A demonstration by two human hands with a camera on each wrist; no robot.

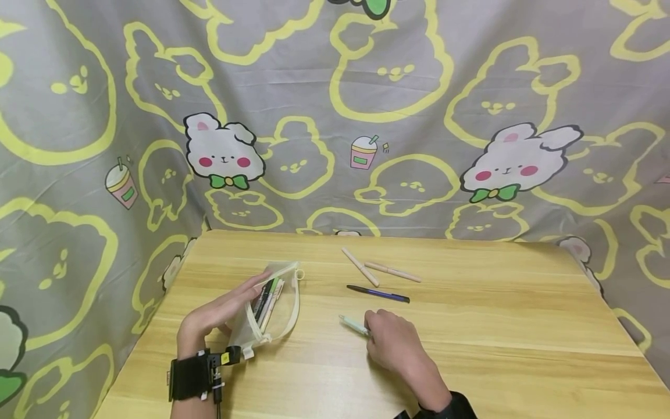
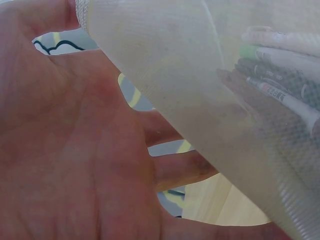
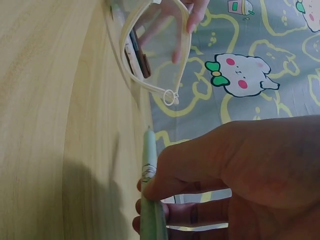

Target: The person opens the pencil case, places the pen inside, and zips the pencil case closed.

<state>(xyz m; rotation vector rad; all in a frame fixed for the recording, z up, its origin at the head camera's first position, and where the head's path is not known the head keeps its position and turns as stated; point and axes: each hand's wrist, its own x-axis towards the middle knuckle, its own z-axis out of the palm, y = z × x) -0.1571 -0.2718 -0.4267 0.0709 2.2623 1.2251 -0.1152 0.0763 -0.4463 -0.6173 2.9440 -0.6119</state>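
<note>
A translucent zip pouch (image 1: pixel 296 311) stands mouth-open at the left of the table, its opening toward the right. My left hand (image 1: pixel 225 308) grips its far side, with several fingers spread behind the mesh (image 2: pixel 165 65) in the left wrist view. Several pens (image 1: pixel 268 304) lie inside the pouch, among them dark ones and one with a green part. In my right hand (image 1: pixel 394 340) a pale green pen (image 1: pixel 353 325) is pinched between thumb and fingers. The right wrist view shows its tip (image 3: pixel 149 135) pointing toward the pouch's open rim.
A blue and black pen (image 1: pixel 378 293) lies on the wooden table (image 1: pixel 502 326) beyond my right hand. Behind it lie two pale beige pens, one slanted (image 1: pixel 361 267) and one flatter (image 1: pixel 392 272). A patterned grey curtain (image 1: pixel 309 75) encloses the table's back and sides.
</note>
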